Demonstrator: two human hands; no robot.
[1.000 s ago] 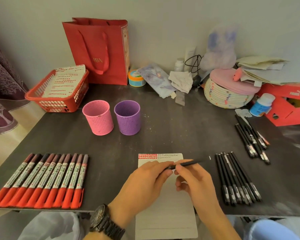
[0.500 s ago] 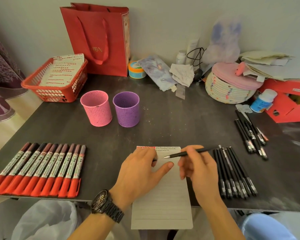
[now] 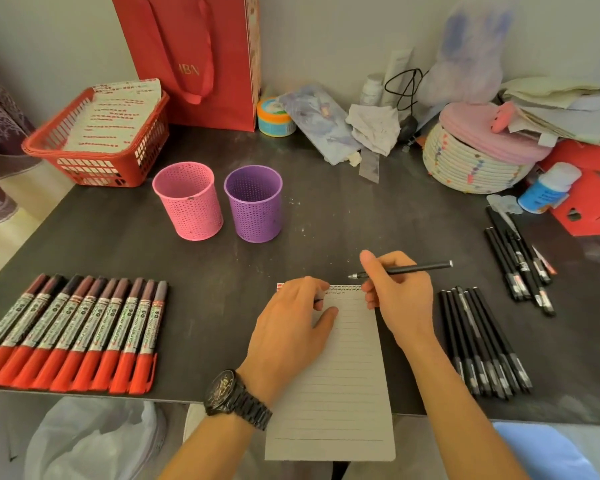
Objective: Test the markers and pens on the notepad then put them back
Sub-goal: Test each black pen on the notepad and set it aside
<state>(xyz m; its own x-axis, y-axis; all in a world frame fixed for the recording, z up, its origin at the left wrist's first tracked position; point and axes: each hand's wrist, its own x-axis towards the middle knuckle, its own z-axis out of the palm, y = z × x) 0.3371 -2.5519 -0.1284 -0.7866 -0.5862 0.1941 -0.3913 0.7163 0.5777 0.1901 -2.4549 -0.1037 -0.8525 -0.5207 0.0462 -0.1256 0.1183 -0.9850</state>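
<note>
- The red-capped markers point(image 3: 73, 337) lie in a tidy row at the left of the dark surface point(image 3: 326, 220). They are capped and play no part in this step, so leave them be.
- The pink mesh cup point(image 3: 187, 202) and purple mesh cup point(image 3: 253, 202) stand side by side further back and look empty. They are probably where the tested pens and markers go back.
- The left-hand grip point(image 3: 291, 323) rests on the upper left of the notepad point(image 3: 343, 393) with its fingers bent near the top edge. A small dark bit shows between them, perhaps the pen's cap, but I cannot tell whether it holds anything. It should press the pad flat so the page does not slide under the stroke.
- The notepad is a grey lined page that overhangs the near edge of the surface. Small red and dark test marks run along its top line. The next mark fits best on the free line just below them, and it should be short and light.
- The right-hand grip point(image 3: 399, 296) is curled round the black pen point(image 3: 420, 269), with the thumb raised. The pen lies nearly level just beyond the pad's top edge, with its tip pointing left and not yet on paper. It should be tilted tip-down before writing.
- The pen is slim and matte black, with a fine metal point and a pale end.
- The near row of black pens point(image 3: 482, 341) lies just right of that hand, and more black pens point(image 3: 520, 268) lie further right. Keep the wrist clear of them.
</note>
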